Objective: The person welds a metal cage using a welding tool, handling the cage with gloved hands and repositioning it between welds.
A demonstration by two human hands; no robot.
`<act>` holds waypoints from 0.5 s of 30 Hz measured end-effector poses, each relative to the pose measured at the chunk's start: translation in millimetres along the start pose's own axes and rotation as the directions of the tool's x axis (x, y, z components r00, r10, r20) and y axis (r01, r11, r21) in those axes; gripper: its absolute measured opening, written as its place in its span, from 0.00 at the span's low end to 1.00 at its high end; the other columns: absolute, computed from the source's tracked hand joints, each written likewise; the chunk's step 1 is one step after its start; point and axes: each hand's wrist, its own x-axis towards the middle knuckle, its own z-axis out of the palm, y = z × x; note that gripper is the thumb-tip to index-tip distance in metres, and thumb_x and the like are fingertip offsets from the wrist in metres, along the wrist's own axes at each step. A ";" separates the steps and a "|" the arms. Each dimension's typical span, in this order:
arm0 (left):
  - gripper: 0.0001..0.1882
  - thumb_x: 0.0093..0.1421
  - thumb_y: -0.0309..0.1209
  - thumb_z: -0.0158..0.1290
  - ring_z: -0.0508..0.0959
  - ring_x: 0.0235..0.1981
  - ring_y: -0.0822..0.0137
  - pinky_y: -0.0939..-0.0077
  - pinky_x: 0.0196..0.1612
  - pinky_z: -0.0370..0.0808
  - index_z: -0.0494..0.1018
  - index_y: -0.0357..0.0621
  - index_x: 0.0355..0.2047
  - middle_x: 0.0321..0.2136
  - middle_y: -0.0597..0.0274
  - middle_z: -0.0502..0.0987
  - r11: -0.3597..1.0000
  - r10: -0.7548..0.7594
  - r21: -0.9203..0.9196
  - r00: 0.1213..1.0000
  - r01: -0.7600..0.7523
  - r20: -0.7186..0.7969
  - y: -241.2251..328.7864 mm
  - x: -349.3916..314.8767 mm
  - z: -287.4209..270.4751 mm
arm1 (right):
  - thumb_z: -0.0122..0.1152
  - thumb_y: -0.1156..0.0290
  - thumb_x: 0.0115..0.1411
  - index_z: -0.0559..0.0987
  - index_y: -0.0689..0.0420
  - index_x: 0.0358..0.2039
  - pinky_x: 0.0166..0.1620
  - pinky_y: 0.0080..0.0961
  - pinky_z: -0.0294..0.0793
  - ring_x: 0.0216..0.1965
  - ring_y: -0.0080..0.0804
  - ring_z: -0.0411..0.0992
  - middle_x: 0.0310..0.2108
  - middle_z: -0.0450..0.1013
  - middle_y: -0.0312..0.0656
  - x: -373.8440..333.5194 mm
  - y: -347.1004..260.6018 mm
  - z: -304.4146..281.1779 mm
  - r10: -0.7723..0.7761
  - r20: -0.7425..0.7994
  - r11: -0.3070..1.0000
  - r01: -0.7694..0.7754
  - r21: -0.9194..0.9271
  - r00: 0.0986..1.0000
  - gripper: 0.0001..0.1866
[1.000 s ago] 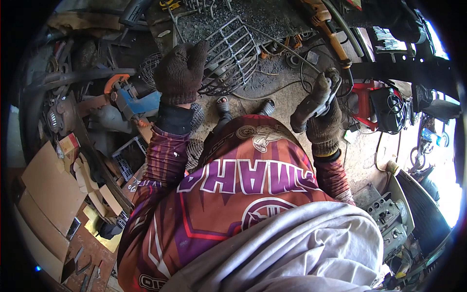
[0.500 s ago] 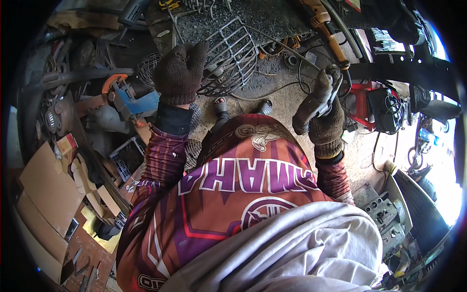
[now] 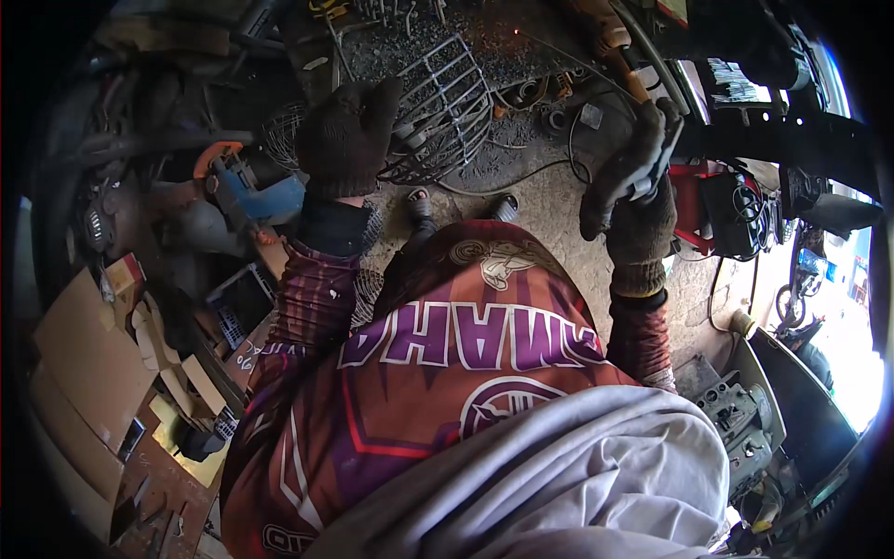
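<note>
My left hand (image 3: 345,140), in a dark knitted glove, is closed at the left rim of a metal wire basket (image 3: 452,93); its fingertips are partly hidden. The basket has a ladder-like row of bars along its upper side and curved wires below. In my gloved right hand (image 3: 638,186) is a welding electrode holder (image 3: 619,182), gripped firmly. From its jaws a thin welding rod (image 3: 587,67) runs up and left, its tip glowing red, apart from the basket.
An orange-brown power tool (image 3: 610,37) lies beyond my right hand on the dark bench (image 3: 521,56). A blue and orange machine (image 3: 256,191) stands at left, near cardboard (image 3: 93,354). A red and black machine (image 3: 726,205) is at right. A cable (image 3: 535,175) crosses the floor.
My right hand has moved right and slightly up, drawing the rod away from the basket. The rod's tip now glows red, and the picture is darker. My left hand stays almost still.
</note>
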 end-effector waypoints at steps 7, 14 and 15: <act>0.20 0.60 0.51 0.57 0.82 0.26 0.56 0.65 0.31 0.78 0.81 0.46 0.31 0.25 0.55 0.81 0.990 0.060 0.124 0.996 -0.067 0.062 -3.5 -3.6 -2.5 | 0.61 0.69 0.58 0.74 0.59 0.45 0.39 0.32 0.77 0.37 0.39 0.79 0.38 0.78 0.43 6.0 -15.3 8.9 0.029 0.003 0.944 -0.026 -0.328 1.000 0.15; 0.20 0.65 0.45 0.53 0.82 0.20 0.68 0.72 0.27 0.78 0.77 0.36 0.34 0.21 0.61 0.81 0.990 -0.038 -0.134 0.995 0.051 0.096 19.4 -2.1 -8.6 | 0.67 0.71 0.52 0.75 0.58 0.45 0.40 0.34 0.77 0.38 0.42 0.80 0.35 0.79 0.46 -1.4 -21.0 4.7 -0.073 -0.093 0.981 0.054 -0.187 0.993 0.19; 0.20 0.65 0.45 0.54 0.82 0.19 0.69 0.73 0.25 0.78 0.78 0.37 0.33 0.20 0.61 0.81 0.988 -0.052 -0.139 0.992 0.068 0.114 18.0 -1.8 -8.5 | 0.67 0.71 0.52 0.75 0.59 0.44 0.40 0.34 0.77 0.38 0.42 0.80 0.35 0.79 0.47 -1.1 -20.2 5.2 -0.108 -0.104 0.977 0.086 -0.197 0.989 0.19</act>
